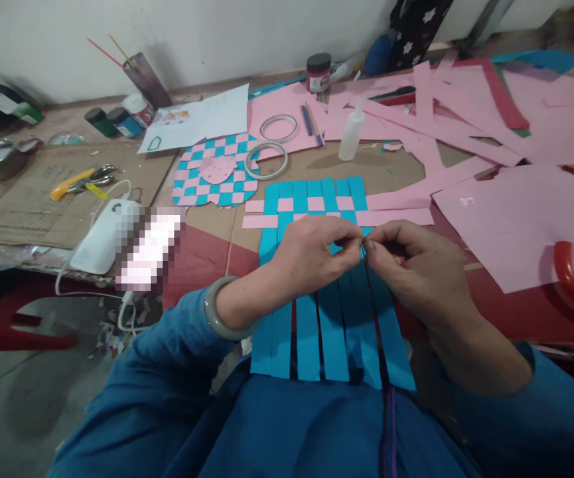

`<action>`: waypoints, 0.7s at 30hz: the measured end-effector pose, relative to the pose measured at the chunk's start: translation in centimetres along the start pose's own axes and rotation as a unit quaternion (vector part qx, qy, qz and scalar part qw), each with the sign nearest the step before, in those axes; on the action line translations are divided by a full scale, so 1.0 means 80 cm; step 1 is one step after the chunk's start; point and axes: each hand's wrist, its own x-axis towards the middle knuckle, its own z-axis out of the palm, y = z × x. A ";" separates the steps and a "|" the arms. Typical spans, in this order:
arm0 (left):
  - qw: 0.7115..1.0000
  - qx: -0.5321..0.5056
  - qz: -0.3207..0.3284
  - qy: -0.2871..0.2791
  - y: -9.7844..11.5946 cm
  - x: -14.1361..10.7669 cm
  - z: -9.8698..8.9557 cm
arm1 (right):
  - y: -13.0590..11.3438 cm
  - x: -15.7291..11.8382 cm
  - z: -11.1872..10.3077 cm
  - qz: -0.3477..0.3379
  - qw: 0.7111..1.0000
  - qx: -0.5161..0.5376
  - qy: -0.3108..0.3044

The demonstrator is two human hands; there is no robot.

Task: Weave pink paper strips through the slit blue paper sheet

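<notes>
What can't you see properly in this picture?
All in the head view:
Middle of the paper weave: hidden by the left hand and right hand.
Pixelated patch: blurred, cannot tell what it is.
Red handle: cut off by the right edge.
Jar label: too small to read.

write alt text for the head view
The left hand and right hand pinch at a blue and pink woven paper mat on a cardboard-covered table. Blue strips hang toward the lap; pink paper sheets and tape rolls lie nearby.
</notes>
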 end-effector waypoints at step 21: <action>0.985 -0.123 -0.117 -0.013 0.004 0.005 -0.003 | 0.003 0.001 -0.001 0.039 0.998 0.058 0.002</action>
